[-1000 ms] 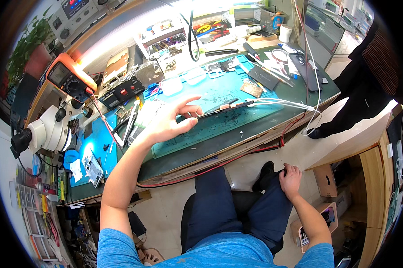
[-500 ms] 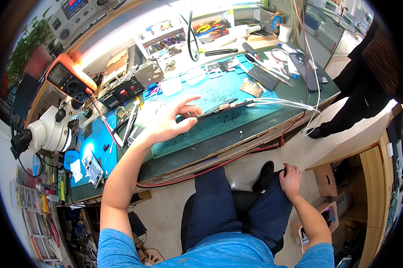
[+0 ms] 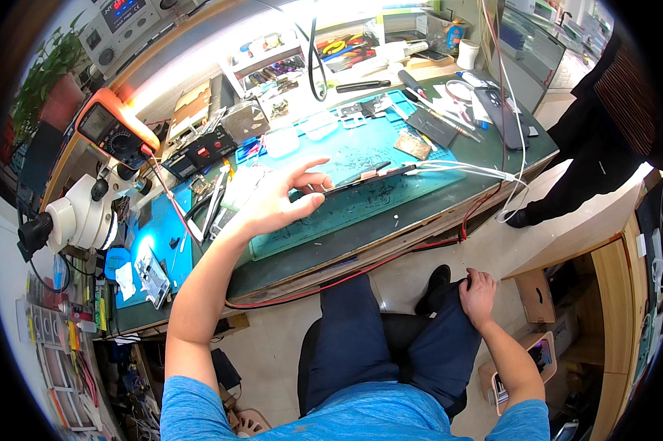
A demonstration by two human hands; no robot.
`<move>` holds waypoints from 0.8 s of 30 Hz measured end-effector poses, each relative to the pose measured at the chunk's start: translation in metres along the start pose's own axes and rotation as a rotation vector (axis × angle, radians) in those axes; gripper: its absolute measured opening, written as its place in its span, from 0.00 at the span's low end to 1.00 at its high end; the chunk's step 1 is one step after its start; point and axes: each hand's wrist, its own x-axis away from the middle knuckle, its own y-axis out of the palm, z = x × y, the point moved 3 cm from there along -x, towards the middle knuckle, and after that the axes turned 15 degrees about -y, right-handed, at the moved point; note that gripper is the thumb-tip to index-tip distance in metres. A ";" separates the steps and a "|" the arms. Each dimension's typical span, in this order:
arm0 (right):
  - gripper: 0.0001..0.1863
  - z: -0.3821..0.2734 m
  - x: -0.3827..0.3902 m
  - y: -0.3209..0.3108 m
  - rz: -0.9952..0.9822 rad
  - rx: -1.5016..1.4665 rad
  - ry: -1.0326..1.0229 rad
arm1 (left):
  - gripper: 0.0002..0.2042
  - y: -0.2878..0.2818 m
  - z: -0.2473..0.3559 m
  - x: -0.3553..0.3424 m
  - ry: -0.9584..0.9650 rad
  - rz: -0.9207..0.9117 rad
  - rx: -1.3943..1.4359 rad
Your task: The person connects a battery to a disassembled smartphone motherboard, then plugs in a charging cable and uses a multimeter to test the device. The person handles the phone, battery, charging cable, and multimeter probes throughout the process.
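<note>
My left hand reaches over the bench, thumb and fingers closed on the left end of a thin dark phone. The phone is tilted up and seen nearly edge-on, so its screen is hidden. White cables run from its right end toward the bench edge. Below it lies a blue-green work mat. My right hand rests on my right knee, holding nothing, its fingers draped over the trouser cloth.
An orange multimeter and a white microscope stand at the left. A phone with its housing open lies on the left mat. Tweezers, a screwdriver and a dark phone lie at the right. A person in dark trousers stands beyond.
</note>
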 end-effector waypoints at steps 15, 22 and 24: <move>0.20 0.000 0.003 -0.010 0.025 -0.097 -0.016 | 0.40 0.007 0.003 0.009 0.087 0.042 -0.072; 0.19 -0.079 -0.069 -0.113 0.410 -0.423 -0.388 | 0.47 0.028 0.008 0.028 0.253 0.270 -0.471; 0.21 -0.116 -0.101 -0.159 0.446 -0.432 -0.566 | 0.47 0.031 0.010 0.031 0.279 0.279 -0.553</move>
